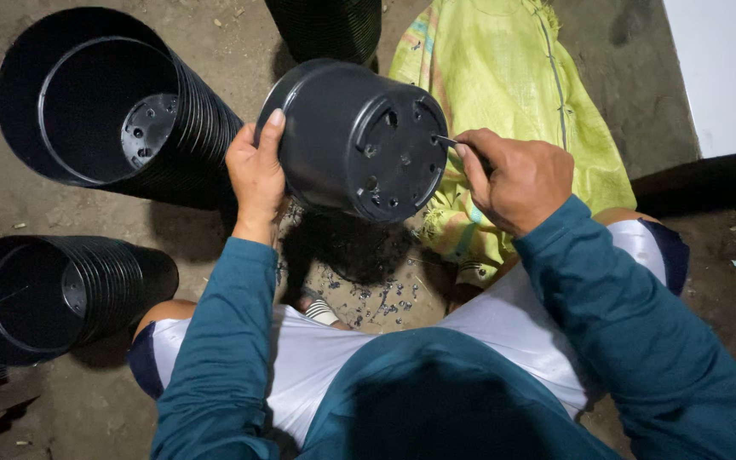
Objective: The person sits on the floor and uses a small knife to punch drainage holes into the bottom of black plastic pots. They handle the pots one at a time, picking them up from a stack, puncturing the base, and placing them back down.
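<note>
Right hand (517,181) hides most of thin tool (446,140).

— What's underneath it all?

— A bare dirt floor (215,34), grey-brown and rough, with small pebbles and scraps scattered over it.

— And lying on it?

— Two stacks of nested black pots on their sides, mouths toward the camera: a large stack (112,106) at upper left and a lower stack (53,294) at the left edge (both touching the ground). A third dark stack (325,25) shows at the top edge, cut off. A yellow-green woven sack (513,77) lies crumpled at upper right. Small black plastic chips (376,298) litter the middle.
</note>
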